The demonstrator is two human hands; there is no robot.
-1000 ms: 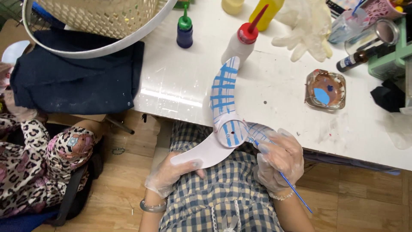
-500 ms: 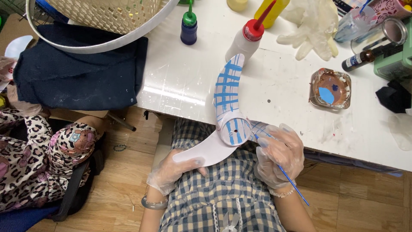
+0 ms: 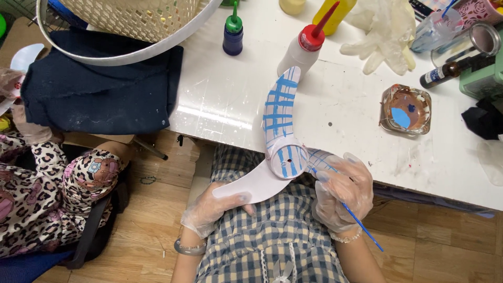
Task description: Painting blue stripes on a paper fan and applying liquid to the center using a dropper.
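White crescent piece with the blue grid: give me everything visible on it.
The white crescent piece looks like thin, smooth plastic or card, with a short cylinder at its middle. Its upper arm, over the white table, carries a blue painted grid; the lower arm is bare. The gloved left hand grips the bare tip. The gloved right hand, holding a thin blue brush, is at the cylinder.

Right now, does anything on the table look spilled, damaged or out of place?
Nothing is spilled or broken. The white table carries dried paint smears near the small glass dish, and a pair of used gloves lies crumpled beside the bottles.

Three squeeze bottles (image 3: 233,34); one paint dish (image 3: 406,110); one basket (image 3: 126,31).
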